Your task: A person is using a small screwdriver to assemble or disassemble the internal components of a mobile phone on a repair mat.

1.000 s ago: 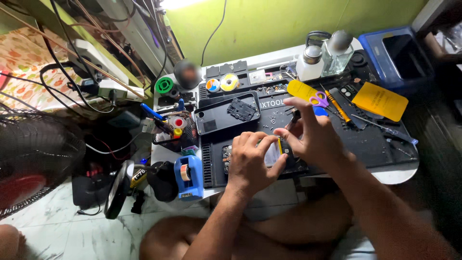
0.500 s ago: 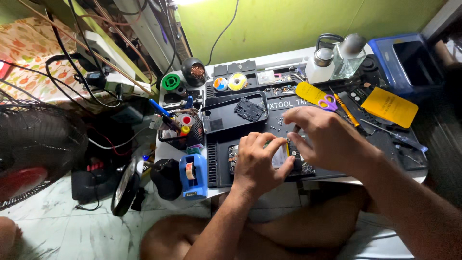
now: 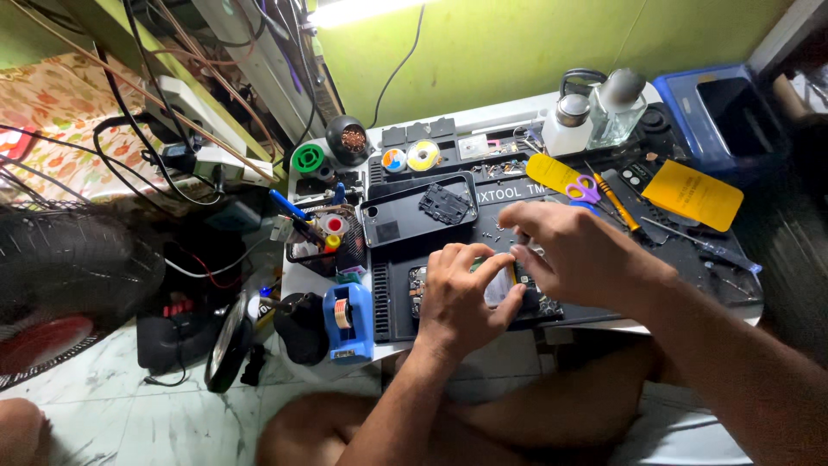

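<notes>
An opened phone (image 3: pixel 502 288) with exposed inner parts lies on a black work mat (image 3: pixel 397 293) near the table's front edge. My left hand (image 3: pixel 461 298) rests on it, thumb and fingers gripping its frame. My right hand (image 3: pixel 580 256) hovers just over the phone's right half, fingers bent down toward it; whether it pinches anything is hidden. A black phone back cover (image 3: pixel 405 211) with a loose black part (image 3: pixel 445 204) on it lies behind the hands.
A blue tape dispenser (image 3: pixel 348 321) stands at the front left. Behind are a pen cup (image 3: pixel 323 233), solder rolls (image 3: pixel 409 158), glass bottles (image 3: pixel 595 116), purple scissors (image 3: pixel 586 186), yellow cards (image 3: pixel 693 192), a screwdriver (image 3: pixel 703 245) and a blue box (image 3: pixel 720 108). A fan (image 3: pixel 60 285) stands at left.
My right hand has come down from above the phone to rest low over its right half. My left hand keeps its hold. The camera view has shifted slightly.
</notes>
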